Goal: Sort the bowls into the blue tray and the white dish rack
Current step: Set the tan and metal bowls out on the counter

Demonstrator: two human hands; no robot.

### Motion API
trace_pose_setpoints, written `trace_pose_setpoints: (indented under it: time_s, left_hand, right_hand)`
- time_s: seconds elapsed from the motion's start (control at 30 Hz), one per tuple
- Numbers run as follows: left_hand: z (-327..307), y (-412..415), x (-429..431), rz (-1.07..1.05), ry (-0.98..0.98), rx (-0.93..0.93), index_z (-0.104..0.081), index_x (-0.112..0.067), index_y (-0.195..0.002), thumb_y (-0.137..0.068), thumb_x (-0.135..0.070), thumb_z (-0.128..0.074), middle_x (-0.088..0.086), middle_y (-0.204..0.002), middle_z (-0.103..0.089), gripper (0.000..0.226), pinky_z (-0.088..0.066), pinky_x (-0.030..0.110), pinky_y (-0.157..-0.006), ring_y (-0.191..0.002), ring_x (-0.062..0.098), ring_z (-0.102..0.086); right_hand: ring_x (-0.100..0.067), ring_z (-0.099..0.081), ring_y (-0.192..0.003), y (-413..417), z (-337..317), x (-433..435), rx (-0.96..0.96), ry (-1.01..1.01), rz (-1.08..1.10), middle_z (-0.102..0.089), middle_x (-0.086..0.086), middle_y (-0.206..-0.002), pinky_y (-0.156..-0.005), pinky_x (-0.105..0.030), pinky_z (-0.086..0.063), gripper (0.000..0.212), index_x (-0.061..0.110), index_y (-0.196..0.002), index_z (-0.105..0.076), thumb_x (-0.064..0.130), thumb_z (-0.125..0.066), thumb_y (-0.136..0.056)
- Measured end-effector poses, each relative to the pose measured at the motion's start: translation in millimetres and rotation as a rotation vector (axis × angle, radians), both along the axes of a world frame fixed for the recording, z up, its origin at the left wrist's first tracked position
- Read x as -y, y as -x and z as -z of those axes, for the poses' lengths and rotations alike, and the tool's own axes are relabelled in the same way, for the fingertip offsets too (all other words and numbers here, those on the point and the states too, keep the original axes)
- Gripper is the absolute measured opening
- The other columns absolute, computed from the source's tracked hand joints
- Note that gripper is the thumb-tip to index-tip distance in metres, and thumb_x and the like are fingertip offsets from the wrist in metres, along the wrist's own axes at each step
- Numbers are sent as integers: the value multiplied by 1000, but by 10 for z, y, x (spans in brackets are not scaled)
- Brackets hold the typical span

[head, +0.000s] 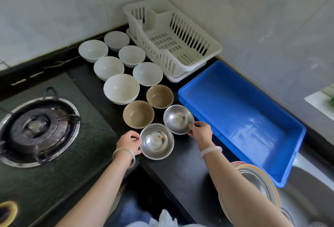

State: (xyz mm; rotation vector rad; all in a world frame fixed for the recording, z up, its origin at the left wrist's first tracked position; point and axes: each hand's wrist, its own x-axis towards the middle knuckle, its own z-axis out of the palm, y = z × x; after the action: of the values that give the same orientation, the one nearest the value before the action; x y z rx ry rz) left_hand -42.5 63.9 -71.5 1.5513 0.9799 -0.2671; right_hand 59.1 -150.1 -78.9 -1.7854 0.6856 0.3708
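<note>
Head view. The left hand grips the left rim of the near steel bowl, with the fingers curled round the edge. The right hand grips the near-right rim of the far steel bowl, thumb on top of the rim and the other fingers hidden below it. Both steel bowls are upright and lie between the two sets of fingers, rims almost touching. It cannot be told whether either bowl is lifted off the black countertop.

Just beyond the left fingers stands the first brown bowl. The second brown bowl stands beyond it, just past the far steel bowl. Farther beyond the fingers, six white bowls stand upright in two rows.

The blue tray lies just right of the right fingers. The white dish rack stands well beyond them, in the wall corner. A gas burner sits well left of the left fingers. A stack of dishes lies near the right forearm, on the person's side of the fingers.
</note>
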Motion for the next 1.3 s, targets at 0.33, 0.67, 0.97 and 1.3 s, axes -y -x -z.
trace_pose_setpoints:
  time_s: [0.33,0.67,0.97,1.3]
  left_hand:
    - [16,8,-9,46,-74,18,-59,-17,-77,-83,-3,-57,6,-83,-66,16,-55,29,-61,-76,22,-64]
    - [-104,61,8,162,-294,51,-63,-14,-113,-87,-14,-56,4,-113,-68,28,-49,34,-93,-101,23,-64]
    - [-443,7,430,318,-372,212,-62,-14,-116,-88,-12,-54,3,-118,-66,28,-41,22,-88,-105,16,-61]
    - [-489,29,1843,785,-230,305,-61,-18,-114,-87,-16,-58,-2,-115,-67,27,-43,18,-84,-94,7,-60]
  right_hand:
    - [-13,-66,-76,28,26,-16,-10,-37,-8,-66,-5,-90,-56,-18,-55,22,8,-111,-61,14,-64,-89]
    - [-17,-68,-79,164,-93,41,-30,54,-100,-68,-7,-96,-72,-29,-57,27,12,-117,-60,27,-50,-97]
    - [-17,-63,-89,619,-572,553,208,349,-206,-67,6,-97,-76,-32,-48,22,22,-108,-64,30,-49,-94]
    - [-40,-55,-97,1693,-565,1796,202,844,55,-64,-18,-105,-87,-42,-41,30,8,-109,-66,14,-71,-80]
